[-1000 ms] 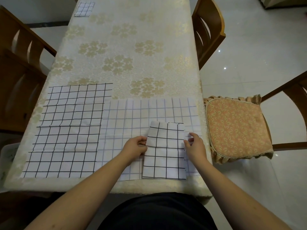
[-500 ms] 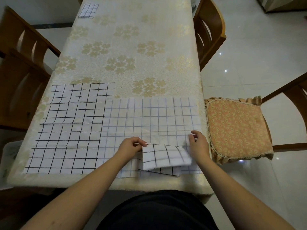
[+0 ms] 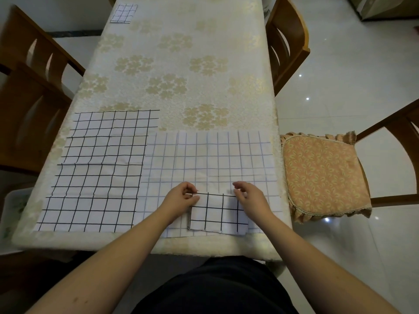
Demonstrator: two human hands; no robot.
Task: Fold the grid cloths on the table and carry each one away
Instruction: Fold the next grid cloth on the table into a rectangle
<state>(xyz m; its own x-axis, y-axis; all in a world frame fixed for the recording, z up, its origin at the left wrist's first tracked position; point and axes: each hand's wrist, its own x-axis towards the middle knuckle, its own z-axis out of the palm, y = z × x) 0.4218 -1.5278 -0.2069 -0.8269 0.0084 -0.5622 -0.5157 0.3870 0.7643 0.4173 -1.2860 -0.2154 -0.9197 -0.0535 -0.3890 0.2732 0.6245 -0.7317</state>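
No legible text anywhere

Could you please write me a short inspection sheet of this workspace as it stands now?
Surface: table under cream floral tablecloth.
Job's things: small folded black-grid cloth on flat pale-blue-grid cloth; large flat black-grid cloth beside it; folded grid cloth at far corner.
Clutter: nothing seen.
Grippers: left hand pinches the small cloth's far edge; right hand touches its right corner, grip unclear.
Cables: nothing seen.
Surroundings: wooden chairs; orange cushion; tiled floor.
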